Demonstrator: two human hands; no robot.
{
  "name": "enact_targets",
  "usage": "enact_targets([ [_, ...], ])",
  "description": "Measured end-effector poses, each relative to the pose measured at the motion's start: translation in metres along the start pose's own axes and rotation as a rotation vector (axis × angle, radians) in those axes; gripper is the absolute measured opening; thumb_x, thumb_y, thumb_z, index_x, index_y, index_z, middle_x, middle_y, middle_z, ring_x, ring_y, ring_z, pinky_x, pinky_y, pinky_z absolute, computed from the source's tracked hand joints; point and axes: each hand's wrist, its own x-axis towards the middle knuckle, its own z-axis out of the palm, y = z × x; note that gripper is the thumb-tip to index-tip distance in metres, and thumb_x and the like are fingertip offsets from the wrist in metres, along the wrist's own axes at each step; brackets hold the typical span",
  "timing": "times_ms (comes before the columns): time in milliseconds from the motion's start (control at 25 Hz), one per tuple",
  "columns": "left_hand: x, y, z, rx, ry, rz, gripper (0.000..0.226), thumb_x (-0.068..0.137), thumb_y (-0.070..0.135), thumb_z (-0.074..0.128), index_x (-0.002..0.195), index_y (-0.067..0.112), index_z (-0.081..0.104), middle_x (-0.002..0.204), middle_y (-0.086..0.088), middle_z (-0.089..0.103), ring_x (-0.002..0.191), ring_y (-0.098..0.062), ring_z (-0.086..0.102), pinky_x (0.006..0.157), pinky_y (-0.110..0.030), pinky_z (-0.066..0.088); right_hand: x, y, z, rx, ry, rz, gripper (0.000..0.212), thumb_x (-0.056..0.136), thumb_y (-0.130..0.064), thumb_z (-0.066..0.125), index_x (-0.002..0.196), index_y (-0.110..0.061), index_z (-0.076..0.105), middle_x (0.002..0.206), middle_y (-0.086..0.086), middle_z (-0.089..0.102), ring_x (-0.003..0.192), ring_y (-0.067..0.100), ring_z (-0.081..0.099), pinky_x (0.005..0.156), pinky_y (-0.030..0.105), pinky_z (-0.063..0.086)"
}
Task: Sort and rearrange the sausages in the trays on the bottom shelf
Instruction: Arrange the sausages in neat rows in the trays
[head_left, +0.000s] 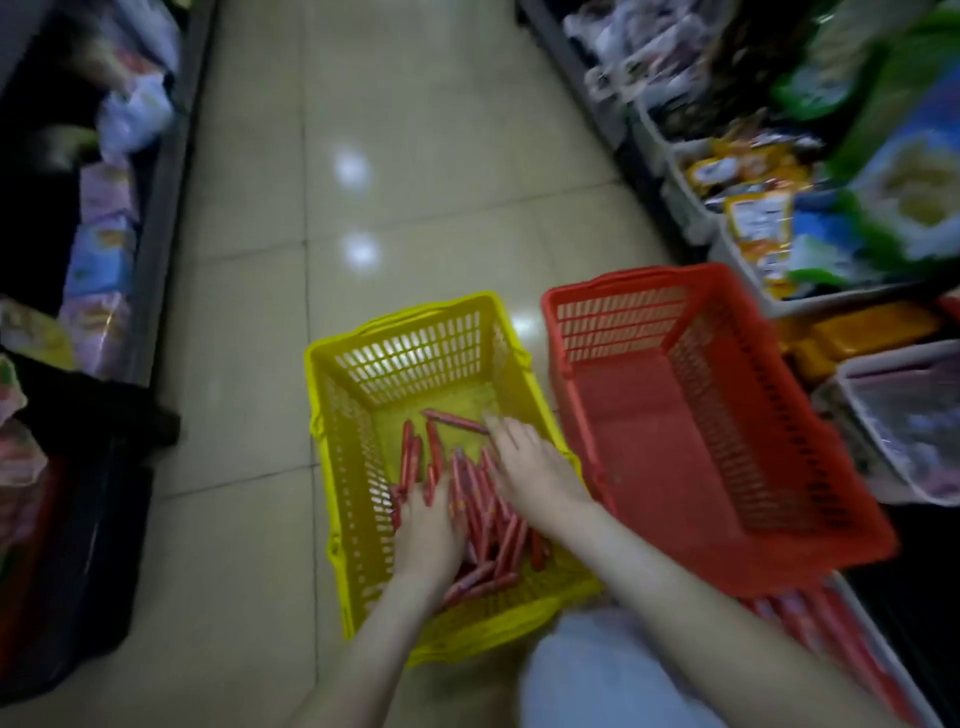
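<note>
Grip: right hand lies palm down with fingers spread and straight, holding nothing; its forefinger tip touches one loose sausage lying crosswise. Left hand rests palm down on the pile, fingers pushed forward among the sticks; whether it holds any cannot be told.

Task item: red-wrapped sausages lie heaped in the near half of a yellow basket, a few strays lying apart toward its far end.

Surroundings: the yellow basket stands on a tiled floor in an aisle. A red basket stands just beside it on the right. More red sticks show below the red basket's near edge. Snack packets fill bins on the right shelving
</note>
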Motion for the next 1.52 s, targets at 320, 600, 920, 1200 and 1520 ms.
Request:
enact_targets([
  [320,0.104,-0.068,0.113,0.315,-0.318,-0.108,0.081,0.092,0.067,0.022,0.14,0.026,-0.029,0.159,-0.018,-0.012,0.147,-0.032,-0.011,0.116,-0.047,-0.008,0.069,0.05,0.182,-0.227,-0.499,0.195,0.095,0.083,-0.052,0.06,0.152,-0.02,0.003,0.154,0.018,0.02,0.139,0.034,0.028,0.108,0.041,0.031],
  [600,0.109,-0.076,0.152,0.141,-0.23,-0.088,0.082,0.074,0.057,0.037,0.144,0.016,0.03,0.135,-0.03,0.049,0.125,-0.044,0.049,0.106,-0.054,0.014,0.077,0.067,0.218,0.04,-0.521,0.318,0.104,0.082,-0.035,0.069,0.15,-0.029,-0.009,0.152,0.008,0.02,0.139,0.031,0.018,0.113,0.041,0.022],
  [920,0.107,-0.055,0.136,-0.228,-0.124,-0.145,0.098,0.083,0.04,0.058,0.152,0.023,-0.009,0.159,-0.008,-0.015,0.145,-0.023,-0.02,0.113,-0.042,-0.018,0.088,0.079,0.223,0.425,-0.334,0.592,0.051,0.08,-0.02,0.07,0.124,-0.006,0.049,0.117,0.016,0.061,0.113,0.03,0.055,0.095,0.036,0.045],
  [1200,0.119,-0.045,0.11,-0.899,-0.183,-0.12,0.079,0.085,0.02,0.071,0.149,0.018,0.025,0.149,0.007,0.036,0.137,-0.002,0.031,0.109,-0.013,0.025,0.096,0.06,0.186,0.707,-0.172,0.585,0.048,0.09,-0.013,0.059,0.136,-0.008,0.044,0.125,0.013,0.057,0.12,0.025,0.052,0.105,0.037,0.038],
  [1520,0.123,-0.031,0.081,-1.072,-0.294,-0.103,0.033,0.087,0.022,0.069,0.11,0.039,0.054,0.094,0.025,0.067,0.091,0.01,0.061,0.083,-0.013,0.044,0.106,0.045,0.13,1.552,-0.065,0.649,0.02,0.09,0.001,0.055,0.1,-0.017,0.057,0.084,0.001,0.061,0.079,0.012,0.061,0.072,0.027,0.053],
])
